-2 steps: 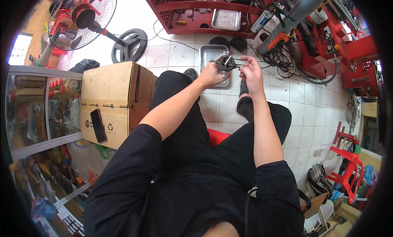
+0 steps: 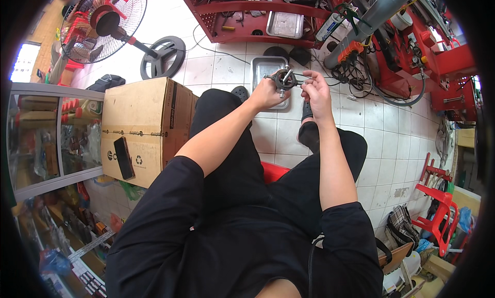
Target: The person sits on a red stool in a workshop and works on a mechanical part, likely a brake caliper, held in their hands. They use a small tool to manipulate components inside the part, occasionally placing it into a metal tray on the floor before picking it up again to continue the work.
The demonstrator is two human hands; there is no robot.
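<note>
Dark round metal part (image 2: 284, 79) with bolts sticking out (small, details blurred), held up between both hands above a steel tray on the tiled floor.

A large brown cardboard box (image 2: 147, 125) stands on the tiled floor at the person's left, sealed with tape and printed in black. A dark phone (image 2: 124, 157), its screen blank, lies on its top. Colourful packets (image 2: 77, 135) fill the glass cabinet beside it.
</note>
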